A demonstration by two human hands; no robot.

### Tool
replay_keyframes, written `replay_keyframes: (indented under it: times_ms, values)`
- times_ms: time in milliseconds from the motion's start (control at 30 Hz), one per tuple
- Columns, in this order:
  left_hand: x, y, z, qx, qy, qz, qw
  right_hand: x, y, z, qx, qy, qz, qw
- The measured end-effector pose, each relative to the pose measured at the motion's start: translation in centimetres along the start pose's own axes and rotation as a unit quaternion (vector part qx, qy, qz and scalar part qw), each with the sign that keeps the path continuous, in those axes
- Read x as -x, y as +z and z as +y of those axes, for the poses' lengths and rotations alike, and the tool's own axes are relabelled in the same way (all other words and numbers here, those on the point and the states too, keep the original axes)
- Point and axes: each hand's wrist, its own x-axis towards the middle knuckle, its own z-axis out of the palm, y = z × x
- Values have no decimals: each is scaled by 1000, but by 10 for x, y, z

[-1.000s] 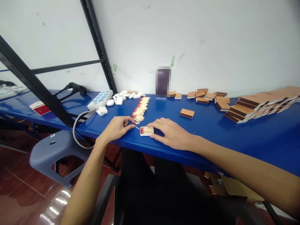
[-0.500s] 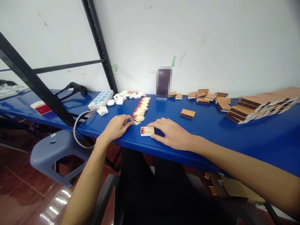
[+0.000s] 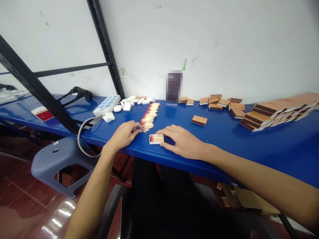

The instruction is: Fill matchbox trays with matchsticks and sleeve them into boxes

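My left hand (image 3: 127, 133) reaches the near end of a long pile of red-tipped matches (image 3: 150, 116), thumb and fingers pinched on the match heads there. How many matches lie between the fingertips is hidden. To the right, my right hand (image 3: 181, 141) grips the right end of a small white matchbox tray (image 3: 156, 142) between thumb and fingers. The tray lies flat on the blue table close to its front edge. Several matches fill its visible part, red heads toward the left.
Closed matchboxes (image 3: 259, 116) are stacked at the right. One matchbox (image 3: 199, 120) lies alone nearer the middle, with others loose along the wall. White empty trays (image 3: 127, 106) and a power strip (image 3: 107, 105) sit back left, by a black metal post (image 3: 107, 46). A stool (image 3: 59, 159) stands below.
My left fingertips have shifted slightly right, further onto the end of the match pile. My right hand and the tray have stayed in place.
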Motion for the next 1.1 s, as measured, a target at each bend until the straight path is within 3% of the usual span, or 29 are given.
replay_keyframes:
  times_ms: [367, 733, 933, 1100]
  values:
    - [3, 2, 1, -10, 0, -37, 999, 0, 2, 0, 11, 4, 8, 1000]
    - [7, -14, 30, 42, 19, 9, 999, 0, 2, -2, 1, 23, 16, 1000]
    - [3, -2, 55, 116, 47, -56, 991, 1, 4, 2, -12, 11, 18, 1000]
    - [1, -2, 59, 90, 24, -26, 995, 1, 5, 3, -11, 13, 20, 1000]
